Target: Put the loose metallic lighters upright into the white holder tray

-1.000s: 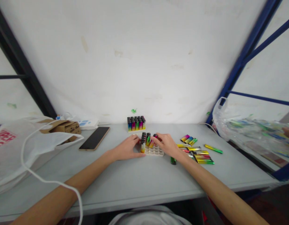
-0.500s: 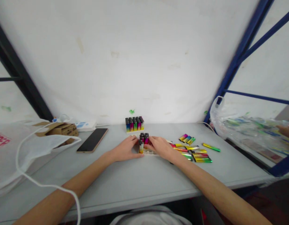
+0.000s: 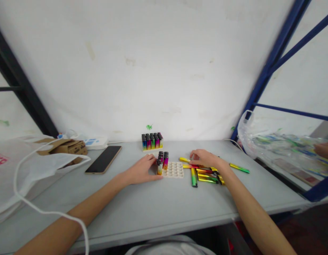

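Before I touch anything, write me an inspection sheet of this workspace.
Surface: grey tabletop, no spill seen.
Job's things: upright lighters at the left of a pale tray, other cups empty; packed lighter block behind; loose lighters lying right.
Clutter: phone, open cardboard box, white plastic bag, all left.
Grip: left hand curved around the tray's left end; right hand over the loose lighters, hold unclear.
Cables: white cable crosses the view of the left forearm.
Surroundings: marked white wall, blue frame, another person's hand far right.
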The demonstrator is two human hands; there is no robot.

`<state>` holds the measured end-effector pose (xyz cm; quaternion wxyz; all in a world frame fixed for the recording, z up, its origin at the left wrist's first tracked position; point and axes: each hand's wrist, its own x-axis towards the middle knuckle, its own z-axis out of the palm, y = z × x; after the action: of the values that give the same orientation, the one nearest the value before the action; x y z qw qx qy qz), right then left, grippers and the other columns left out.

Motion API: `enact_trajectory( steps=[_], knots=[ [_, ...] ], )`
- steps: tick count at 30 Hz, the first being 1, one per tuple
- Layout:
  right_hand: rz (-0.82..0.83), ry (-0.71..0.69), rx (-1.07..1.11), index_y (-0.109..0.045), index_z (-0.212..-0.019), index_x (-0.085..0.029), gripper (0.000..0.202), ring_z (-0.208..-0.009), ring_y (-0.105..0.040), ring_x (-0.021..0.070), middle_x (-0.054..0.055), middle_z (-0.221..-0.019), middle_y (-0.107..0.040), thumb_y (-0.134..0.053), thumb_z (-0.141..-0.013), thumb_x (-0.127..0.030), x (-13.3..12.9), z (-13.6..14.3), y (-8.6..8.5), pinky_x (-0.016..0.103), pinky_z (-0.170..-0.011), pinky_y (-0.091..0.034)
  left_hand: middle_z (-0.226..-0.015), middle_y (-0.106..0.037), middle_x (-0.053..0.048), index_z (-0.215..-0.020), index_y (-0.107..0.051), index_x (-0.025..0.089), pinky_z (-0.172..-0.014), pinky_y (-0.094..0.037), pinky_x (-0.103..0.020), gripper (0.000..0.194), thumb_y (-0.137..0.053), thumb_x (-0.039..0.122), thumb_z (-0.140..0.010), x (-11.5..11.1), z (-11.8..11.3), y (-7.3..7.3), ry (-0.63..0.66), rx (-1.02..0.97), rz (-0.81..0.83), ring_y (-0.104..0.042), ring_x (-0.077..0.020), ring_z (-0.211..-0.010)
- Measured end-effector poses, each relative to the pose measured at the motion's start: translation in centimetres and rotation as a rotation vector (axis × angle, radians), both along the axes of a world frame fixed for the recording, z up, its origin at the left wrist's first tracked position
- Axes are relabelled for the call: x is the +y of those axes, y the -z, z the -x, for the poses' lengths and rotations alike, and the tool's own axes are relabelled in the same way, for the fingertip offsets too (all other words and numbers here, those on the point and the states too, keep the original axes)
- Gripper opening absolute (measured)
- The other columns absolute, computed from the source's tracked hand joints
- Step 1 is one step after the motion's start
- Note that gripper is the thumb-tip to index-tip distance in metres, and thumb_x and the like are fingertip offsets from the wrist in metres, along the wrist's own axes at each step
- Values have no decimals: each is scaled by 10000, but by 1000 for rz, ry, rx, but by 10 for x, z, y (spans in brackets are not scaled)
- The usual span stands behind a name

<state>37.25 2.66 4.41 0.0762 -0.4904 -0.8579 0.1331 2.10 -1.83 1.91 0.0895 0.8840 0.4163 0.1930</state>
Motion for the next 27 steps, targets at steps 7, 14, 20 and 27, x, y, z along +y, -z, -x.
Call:
enact_trajectory(
  steps=[7,14,20,27],
  knots=[
    [-110,5,126,-673,-1046,-150,190,-789,-647,208,92,-919,-742,-635,-972,-321,5,8,10,301,-718,-452,-1106,-665,-136,-1045,-668,166,-975,-537,-466,594,-719,706,-802,1,1,2,18,-11,-30,-638,-327,-1034],
    [-36,-9,740,-695,-971,-178,367,-703,-574,171,1,-752,-635,-718,-874,-531,10,22,7,300,-694,-464,-1079,-663,-129,-1014,-666,170,-951,-542,-447,577,-721,703,-800,2,0,2,16,0,-24,-641,-323,-1015],
    [300,-78,1200,-597,-1004,-239,366,-888,-652,192,37,-971,-695,-674,-931,-590,-12,50,1,355,-831,-542,-1096,-667,-139,-1020,-667,169,-969,-532,-464,581,-724,702,-795,2,0,2,16,-6,-22,-639,-335,-1029],
    [349,-21,1185,-500,-958,-262,441,-485,-276,96,-96,-629,-361,-640,-911,-678,-25,73,4,204,-442,-289,-1096,-656,-141,-1023,-657,160,-974,-525,-458,586,-717,700,-805,1,0,1,12,12,-2,-628,-333,-1041]
  ],
)
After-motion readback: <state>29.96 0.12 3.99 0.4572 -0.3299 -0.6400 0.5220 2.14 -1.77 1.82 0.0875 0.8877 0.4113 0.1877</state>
